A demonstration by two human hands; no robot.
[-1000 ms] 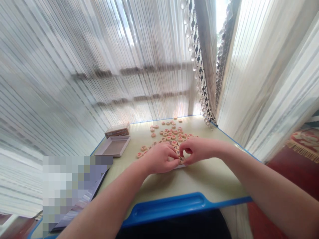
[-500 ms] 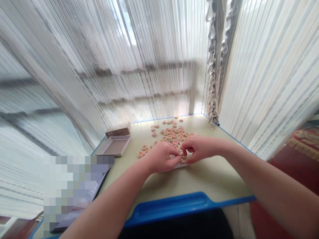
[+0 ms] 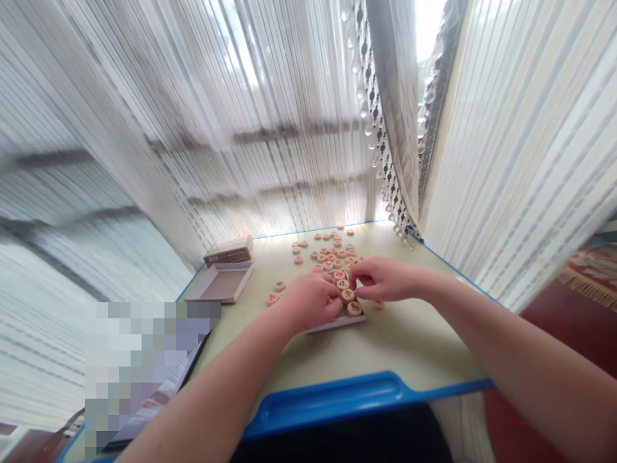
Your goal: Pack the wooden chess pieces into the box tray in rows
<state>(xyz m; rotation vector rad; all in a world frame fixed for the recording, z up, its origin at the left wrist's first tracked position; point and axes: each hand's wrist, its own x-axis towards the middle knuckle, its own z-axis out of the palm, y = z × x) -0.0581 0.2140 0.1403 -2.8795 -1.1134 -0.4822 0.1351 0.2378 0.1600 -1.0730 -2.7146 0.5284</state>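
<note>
A shallow light-coloured box [image 3: 343,321] lies on the table, with a row of round wooden Chinese chess pieces along its right side. The front one [image 3: 355,308] lies flat with its black character up. Just behind it, a second black-marked Chinese chess piece [image 3: 348,295] sits between my hands. My left hand [image 3: 313,299] is curled over the box, its fingertips at the left of that piece. From the right, my right hand [image 3: 380,278] meets the same piece with bent thumb and finger. My left hand hides the left part of the box.
Loose Chinese chess pieces [image 3: 328,264] are scattered behind the hands, and a few lie left. An empty-looking box lid [image 3: 222,283] and a flat box [image 3: 229,249] are at the back left. A blue trough [image 3: 332,404] edges the table; fringed curtains [image 3: 289,161] surround it.
Both hands have moved slightly back from the front piece to the one behind it, uncovering the front piece and box corner. The beaded curtain at right has swung left.
</note>
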